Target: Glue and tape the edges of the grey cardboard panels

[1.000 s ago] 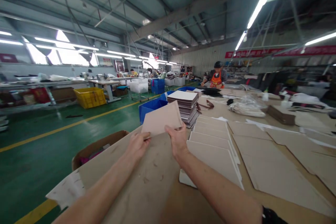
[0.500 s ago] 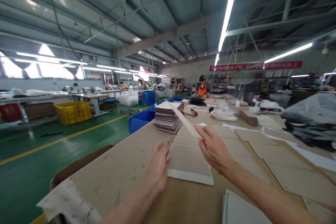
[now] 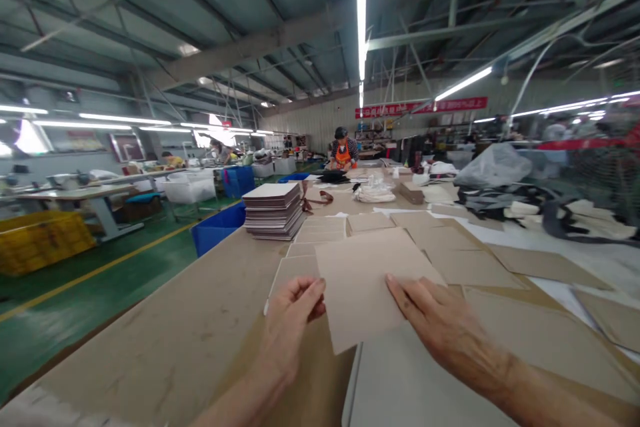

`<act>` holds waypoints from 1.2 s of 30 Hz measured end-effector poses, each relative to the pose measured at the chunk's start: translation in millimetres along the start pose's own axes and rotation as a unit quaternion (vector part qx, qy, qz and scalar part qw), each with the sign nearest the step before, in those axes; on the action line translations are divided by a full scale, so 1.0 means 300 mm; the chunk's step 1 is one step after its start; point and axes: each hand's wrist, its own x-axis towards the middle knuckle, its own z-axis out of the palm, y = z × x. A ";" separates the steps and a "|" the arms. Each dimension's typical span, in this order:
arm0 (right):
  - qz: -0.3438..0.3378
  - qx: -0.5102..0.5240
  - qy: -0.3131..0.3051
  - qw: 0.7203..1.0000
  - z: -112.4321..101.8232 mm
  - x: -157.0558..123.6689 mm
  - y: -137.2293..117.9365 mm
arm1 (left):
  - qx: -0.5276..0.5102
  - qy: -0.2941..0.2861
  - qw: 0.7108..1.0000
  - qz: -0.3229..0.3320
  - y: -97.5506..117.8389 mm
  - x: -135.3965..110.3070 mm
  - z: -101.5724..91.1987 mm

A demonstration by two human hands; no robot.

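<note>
A flat beige cardboard sheet (image 3: 367, 280) is held level in front of me above the table. My left hand (image 3: 299, 300) pinches its left edge, with thumb and fingers closed. On the right side, my right hand (image 3: 433, 303) grips the same sheet, fingers on its top face and the rest of the grip hidden beneath. Below and nearer to me lies a pale grey-white board (image 3: 400, 387), partly covered by the sheet and my right arm. Behind the sheet, a row of overlapping beige pieces (image 3: 320, 230) runs away along the table.
A tall stack of boards (image 3: 273, 213) stands at the far left of the table (image 3: 190, 320). More cardboard pieces (image 3: 540, 320) are spread on the right. Blue bin (image 3: 215, 230) sits beyond the left edge. Plastic-wrapped dark material (image 3: 493, 180) lies right; a person (image 3: 344, 150) stands at the far end.
The cardboard sheet has turned from edge-on in my right hand to flat, and has come nearer. My left hand now grips its left edge. My view has swung right.
</note>
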 end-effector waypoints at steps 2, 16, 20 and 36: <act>0.005 0.016 -0.013 1.000 -0.027 -0.025 -0.033 | 0.014 -0.018 1.000 -0.016 -0.022 -0.004 -0.008; 0.102 0.254 0.093 0.957 -0.166 -0.228 -0.047 | -0.067 -0.142 0.980 -0.119 -0.113 -0.085 -0.107; 0.397 0.316 0.075 0.858 -0.151 -0.293 -0.020 | -0.065 -0.159 0.974 -0.147 -0.116 -0.095 -0.096; 0.624 0.377 -0.020 0.684 -0.142 -0.421 -0.143 | 0.061 -0.084 0.984 -0.147 -0.217 -0.154 0.011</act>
